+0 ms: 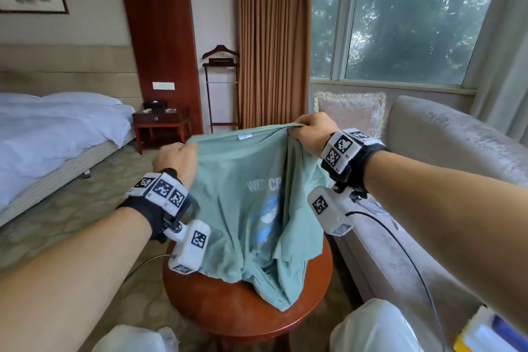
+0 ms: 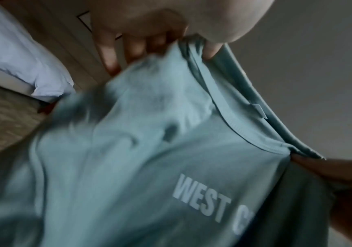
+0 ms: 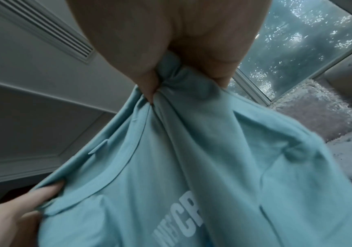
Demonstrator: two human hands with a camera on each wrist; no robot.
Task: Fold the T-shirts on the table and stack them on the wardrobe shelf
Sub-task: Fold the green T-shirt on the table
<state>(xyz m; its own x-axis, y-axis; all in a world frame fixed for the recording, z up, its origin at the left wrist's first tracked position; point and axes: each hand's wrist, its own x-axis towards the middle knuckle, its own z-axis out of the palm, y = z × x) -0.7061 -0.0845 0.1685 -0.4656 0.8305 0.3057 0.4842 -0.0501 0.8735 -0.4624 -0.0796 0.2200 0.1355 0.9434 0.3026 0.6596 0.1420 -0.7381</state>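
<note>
A pale green T-shirt [image 1: 243, 203] with white lettering and a blue print hangs in the air, its hem bunched on the round wooden table [image 1: 237, 314]. My left hand [image 1: 175, 158] pinches the shirt's left shoulder beside the collar. My right hand [image 1: 313, 130] grips the right shoulder, held a little higher. In the left wrist view the T-shirt [image 2: 149, 150] is pinched at the collar by my left hand [image 2: 192, 45]. The right wrist view shows my right hand [image 3: 171, 71] bunching the T-shirt [image 3: 192, 158] cloth. No wardrobe shelf is in view.
A grey sofa [image 1: 445, 146] with a fringed cushion [image 1: 351, 111] stands right of the table. A bed [image 1: 51, 128] lies at left, with a nightstand [image 1: 161, 123] and a valet stand [image 1: 221, 86] behind. My knees [image 1: 371, 326] show at the bottom edge.
</note>
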